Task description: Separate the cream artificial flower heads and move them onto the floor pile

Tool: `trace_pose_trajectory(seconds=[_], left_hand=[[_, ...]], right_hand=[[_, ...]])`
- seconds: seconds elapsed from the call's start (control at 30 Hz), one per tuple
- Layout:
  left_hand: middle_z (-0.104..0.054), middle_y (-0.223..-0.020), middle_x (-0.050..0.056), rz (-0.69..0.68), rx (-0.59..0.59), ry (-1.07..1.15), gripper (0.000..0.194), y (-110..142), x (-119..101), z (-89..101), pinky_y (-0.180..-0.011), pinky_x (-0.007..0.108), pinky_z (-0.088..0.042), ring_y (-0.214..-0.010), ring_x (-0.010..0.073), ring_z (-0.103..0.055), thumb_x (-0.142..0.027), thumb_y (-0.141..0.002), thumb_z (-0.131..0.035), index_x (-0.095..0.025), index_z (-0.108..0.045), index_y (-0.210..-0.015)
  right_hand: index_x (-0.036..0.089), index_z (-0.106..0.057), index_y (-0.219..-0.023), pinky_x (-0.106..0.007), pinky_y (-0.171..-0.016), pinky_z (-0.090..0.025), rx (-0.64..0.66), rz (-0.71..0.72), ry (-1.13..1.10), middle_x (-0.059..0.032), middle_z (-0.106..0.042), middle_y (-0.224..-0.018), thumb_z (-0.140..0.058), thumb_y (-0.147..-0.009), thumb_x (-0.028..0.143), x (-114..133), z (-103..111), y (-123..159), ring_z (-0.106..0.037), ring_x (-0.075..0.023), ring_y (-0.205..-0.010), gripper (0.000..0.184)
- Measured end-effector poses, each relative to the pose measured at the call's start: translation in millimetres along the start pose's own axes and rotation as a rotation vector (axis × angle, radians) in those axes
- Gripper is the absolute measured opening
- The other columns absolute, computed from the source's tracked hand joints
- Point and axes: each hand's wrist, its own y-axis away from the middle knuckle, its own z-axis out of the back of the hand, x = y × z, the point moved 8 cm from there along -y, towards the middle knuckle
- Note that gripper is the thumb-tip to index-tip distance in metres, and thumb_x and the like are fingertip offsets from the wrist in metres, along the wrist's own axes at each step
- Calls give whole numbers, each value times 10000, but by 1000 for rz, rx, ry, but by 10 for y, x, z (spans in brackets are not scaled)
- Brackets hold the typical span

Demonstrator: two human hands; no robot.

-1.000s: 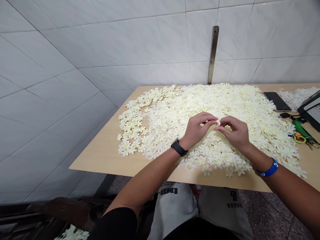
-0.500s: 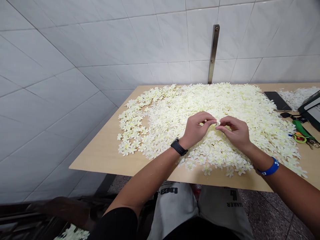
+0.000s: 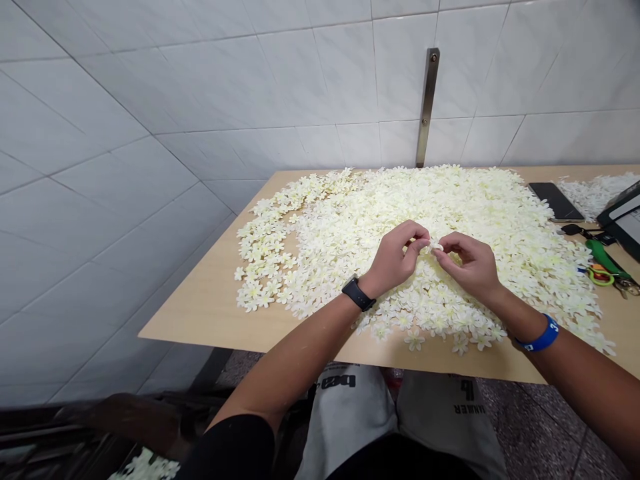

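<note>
Between my fingertips is a small pale artificial flower (image 3: 435, 245), held up over the middle of the heap. My left hand (image 3: 397, 257) pinches it from the left with thumb and forefinger. From the right, my right hand (image 3: 470, 263) closes its thumb and forefinger on the other side. Beneath both hands spreads a wide heap of cream-white flowers (image 3: 340, 233) with yellowish centres. A few single flowers (image 3: 414, 340) lie at the heap's near edge. The finer parts of the held flower are too small to make out.
The wooden tabletop (image 3: 200, 300) meets a tiled wall (image 3: 300, 80) with a metal strip (image 3: 427, 107). On the right lie a phone (image 3: 555, 201), a green-handled tool (image 3: 606, 259), a black box-like object (image 3: 623, 217) and small white pieces (image 3: 590, 190). More flowers (image 3: 145, 465) sit low at the left.
My fingertips have moved slightly apart, the left hand shifting a little left and up. More of the pale flower now shows between them. The heap looks the same.
</note>
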Motion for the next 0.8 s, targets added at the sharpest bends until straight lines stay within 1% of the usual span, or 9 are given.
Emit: trace_pose_trajectory(seconds=[0.1, 0.17, 0.27, 0.37, 0.43, 0.5, 0.57, 0.67, 0.8], left_hand=[[-601, -826, 12, 159, 50, 159, 216, 19, 107, -55, -620, 239, -490, -640, 86, -597, -332, -1018, -510, -179, -569, -877], [-624, -821, 10, 244, 86, 271, 212, 37, 160, -107, -630, 234, -522, -632, 84, -628, -361, -1009, -529, -176, -581, -918], [-696, -885, 43, 304, 100, 362, 266, 58, 213, -160, -694, 253, -582, -728, 115, -684, -429, -940, -646, -173, -631, -1010], [-751, -965, 73, 326, 47, 310, 336, 70, 258, -141, -787, 285, -613, -859, 161, -727, -406, -821, -792, -174, -688, -1042], [-770, -947, 72, 348, 12, 301, 256, 74, 274, -118, -809, 293, -622, -864, 164, -745, -348, -848, -758, -169, -713, -1027], [-781, -906, 70, 396, -13, 344, 177, 76, 290, -100, -784, 280, -631, -807, 147, -757, -283, -908, -661, -158, -726, -1015], [-787, -893, 76, 463, -44, 371, 172, 81, 315, -74, -740, 257, -634, -776, 141, -763, -231, -913, -617, -147, -740, -1000], [-792, -904, 97, 559, -89, 381, 191, 95, 368, -37, -701, 253, -635, -780, 157, -773, -220, -900, -615, -130, -760, -986], [-791, -881, 95, 616, -113, 412, 171, 100, 421, -24, -706, 254, -624, -753, 148, -767, -228, -886, -633, -127, -753, -953]], right_hand=[[223, -622, -827, -279, -600, -512, -3, -14, 47, -5, -664, -741, -662, -868, 171, -9, 8, 0, -611, -143, -639, 78], [223, -605, -818, -278, -589, -500, -14, -31, 88, 0, -644, -721, -653, -866, 182, -31, 23, -2, -595, -141, -624, 79], [224, -586, -815, -276, -571, -476, -41, -18, 170, 5, -620, -702, -647, -872, 198, -37, 46, -7, -568, -137, -604, 87], [226, -568, -807, -277, -567, -454, -44, 49, 250, 7, -604, -697, -644, -876, 197, 8, 32, -8, -553, -136, -602, 107], [227, -561, -810, -277, -566, -448, -47, 72, 283, 8, -596, -696, -633, -879, 183, 29, 25, -6, -550, -137, -605, 109], [226, -560, -817, -277, -570, -451, -62, 71, 301, 8, -596, -701, -623, -879, 167, 35, 37, -7, -551, -138, -608, 106], [225, -563, -826, -276, -576, -458, -74, 62, 303, 7, -600, -712, -623, -876, 160, 33, 52, -10, -555, -137, -611, 102], [225, -564, -828, -275, -574, -466, -85, 48, 290, 10, -598, -712, -621, -872, 157, 23, 70, -16, -558, -136, -607, 100], [225, -570, -828, -275, -569, -473, -89, 33, 285, 9, -604, -710, -620, -875, 170, 2, 78, -19, -562, -138, -603, 89]])
